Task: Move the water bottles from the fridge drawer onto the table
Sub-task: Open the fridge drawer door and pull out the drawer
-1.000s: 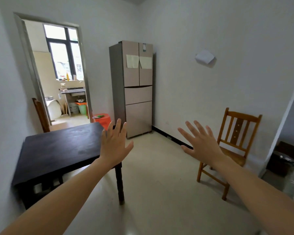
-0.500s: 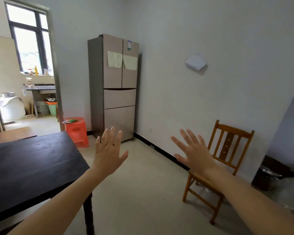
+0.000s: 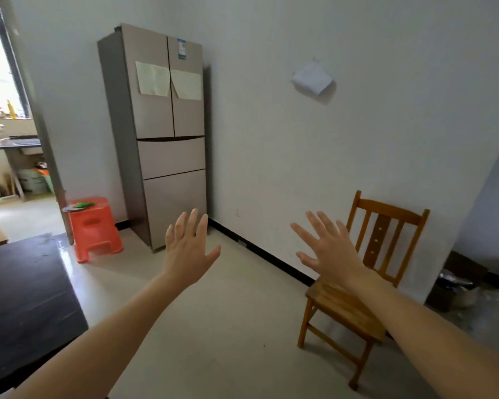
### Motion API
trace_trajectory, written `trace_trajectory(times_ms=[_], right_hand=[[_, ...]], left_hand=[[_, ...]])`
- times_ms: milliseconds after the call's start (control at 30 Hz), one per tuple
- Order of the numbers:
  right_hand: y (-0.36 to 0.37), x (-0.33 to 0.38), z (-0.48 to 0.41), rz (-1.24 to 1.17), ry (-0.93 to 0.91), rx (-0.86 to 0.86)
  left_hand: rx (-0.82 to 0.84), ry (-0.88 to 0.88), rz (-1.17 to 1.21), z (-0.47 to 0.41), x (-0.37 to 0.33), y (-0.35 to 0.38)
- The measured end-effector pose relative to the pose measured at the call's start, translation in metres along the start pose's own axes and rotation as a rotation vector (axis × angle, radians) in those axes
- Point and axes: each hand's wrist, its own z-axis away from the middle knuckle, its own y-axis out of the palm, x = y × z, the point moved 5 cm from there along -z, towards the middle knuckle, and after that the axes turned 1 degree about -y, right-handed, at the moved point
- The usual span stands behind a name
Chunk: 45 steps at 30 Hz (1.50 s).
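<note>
Beyond the fingers | fridge drawer closed, well apart | left hand, right hand splayed, empty

The person has come nearer to the fridge, and it now looks bigger before them. The table has slipped away to the left of the fridge. The orange stool beside the fridge now shows whole.

Nothing legible. The fridge bears a blue-and-white label at the top edge of its upper right door, a pale left sheet and a pale right sheet on the upper doors; all print too blurred to read
</note>
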Motion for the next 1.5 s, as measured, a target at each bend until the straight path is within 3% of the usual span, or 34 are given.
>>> trace_trajectory(times_ms=[267, 500, 833, 1300, 1500], right_hand=[[0.094, -0.071, -0.085, -0.096, -0.076, -0.055], [0.182, -0.063, -0.135, -0.202, -0.177, -0.046], [0.282, -0.069, -0.259, -0.178, -0.283, -0.04], [0.421, -0.084, -0.4, -0.216, -0.245, -0.026], [0.48, -0.076, -0.471, -0.282, -0.323, -0.026]], left_hand=[[-0.072, -0.224, 0.047, -0.096, -0.001, 0.055], [0.031, -0.392, -0.012, -0.131, 0.033, 0.116], [-0.068, -0.632, 0.188, -0.219, 0.114, 0.178], [-0.086, -0.689, 0.306, -0.363, 0.176, 0.264], [-0.114, -0.753, 0.301, -0.43, 0.22, 0.296]])
